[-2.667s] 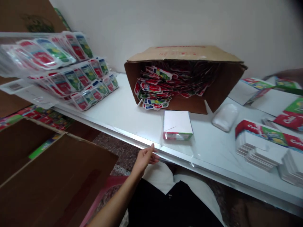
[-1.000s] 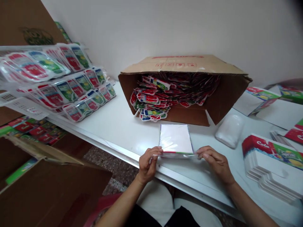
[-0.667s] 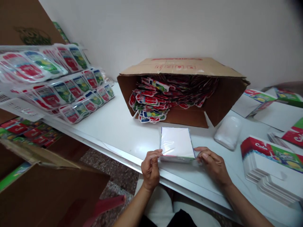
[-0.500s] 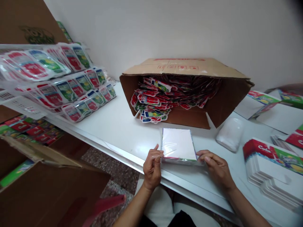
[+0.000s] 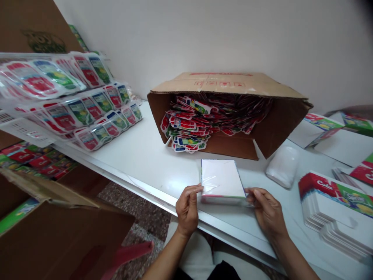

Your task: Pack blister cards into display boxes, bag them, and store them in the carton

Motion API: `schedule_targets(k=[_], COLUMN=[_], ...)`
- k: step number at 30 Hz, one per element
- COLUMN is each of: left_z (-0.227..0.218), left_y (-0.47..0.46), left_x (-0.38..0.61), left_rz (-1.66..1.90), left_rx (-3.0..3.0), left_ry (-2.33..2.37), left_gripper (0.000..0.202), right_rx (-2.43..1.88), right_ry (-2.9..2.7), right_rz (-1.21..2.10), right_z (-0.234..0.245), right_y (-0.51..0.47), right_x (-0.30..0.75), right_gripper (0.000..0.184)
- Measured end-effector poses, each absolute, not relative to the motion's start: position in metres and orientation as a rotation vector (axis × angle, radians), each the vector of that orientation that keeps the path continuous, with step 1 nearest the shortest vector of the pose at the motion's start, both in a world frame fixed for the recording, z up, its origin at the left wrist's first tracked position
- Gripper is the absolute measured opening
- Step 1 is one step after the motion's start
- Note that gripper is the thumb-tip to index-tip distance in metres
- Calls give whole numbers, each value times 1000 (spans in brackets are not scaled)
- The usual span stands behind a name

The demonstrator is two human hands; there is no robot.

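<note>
In front of me on the white table lies a flat box (image 5: 223,177), its white face up, inside a clear plastic bag (image 5: 210,186). My left hand (image 5: 188,210) pinches the bag at the near left corner of the box. At the near right corner my right hand (image 5: 268,210) is closed on the bag's edge, thumb over fingers. A large cardboard carton (image 5: 230,81) lies on its side behind, its mouth towards me. Inside it are piled many red and green drink-shaped pouches (image 5: 186,123).
Bagged pouches (image 5: 93,107) are stacked in rows on a white rack at the left. Right of the carton are a stack of clear bags (image 5: 282,166) and flat printed box blanks (image 5: 335,200). An open carton (image 5: 58,233) stands below the table's left edge.
The bagged box has shifted slightly right, and its near side shows more clearly. My right hand has moved a little with it; both hands keep hold of the bag.
</note>
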State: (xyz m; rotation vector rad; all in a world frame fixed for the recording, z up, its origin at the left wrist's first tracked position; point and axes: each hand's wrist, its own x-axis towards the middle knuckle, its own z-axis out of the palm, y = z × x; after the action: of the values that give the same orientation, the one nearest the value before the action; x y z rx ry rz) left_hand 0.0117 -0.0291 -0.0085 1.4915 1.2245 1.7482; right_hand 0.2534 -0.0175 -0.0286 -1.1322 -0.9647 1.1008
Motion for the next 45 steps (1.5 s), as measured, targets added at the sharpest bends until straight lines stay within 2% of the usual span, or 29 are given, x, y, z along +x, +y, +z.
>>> schedule_targets(k=[11,16,23,28,33,36,38,40,42,45], left_z=[10,17,6,-8,-13,-5,3,9,11,8], left_y=[-17,-4,15,25,26,15,5,-3,-7,-4], left_x=[30,21,6,4,-8,-12,-9,-4,-1,-3], left_rz=[1766,1618,1257,1234,1322,1447,1476,1290,1009,971], left_rx=[925,948,958,997,1065,1146,1565,2151,2441,2150], left_ry=[1512,1569,1565,1595,1746,1859,1767,1441,1145,1225], left_gripper=[21,24,37,23,9,26,37,43,48,50], right_rx=[-1364,-1483,-1824,-1767,-1698,-1803,-1735,-1521,-1358,-1555], right_ry=[-792,-887,-1321,-1500,-1532,-1443,-1577,-1929,-2218,-2047], right_rz=[1042,992,780,920,1065,763,392,189,221,463], right_z=[-31,-28,-17,-19,-20,-5,11,23,24,6], right_y=[-26,-31,-28,-13,-11,-19,-23,-25,-25,-23], right_x=[231,229,231,232,259,264,253,237,226,229], right_gripper=[33,34,32,31,37,44,47,46,47,58])
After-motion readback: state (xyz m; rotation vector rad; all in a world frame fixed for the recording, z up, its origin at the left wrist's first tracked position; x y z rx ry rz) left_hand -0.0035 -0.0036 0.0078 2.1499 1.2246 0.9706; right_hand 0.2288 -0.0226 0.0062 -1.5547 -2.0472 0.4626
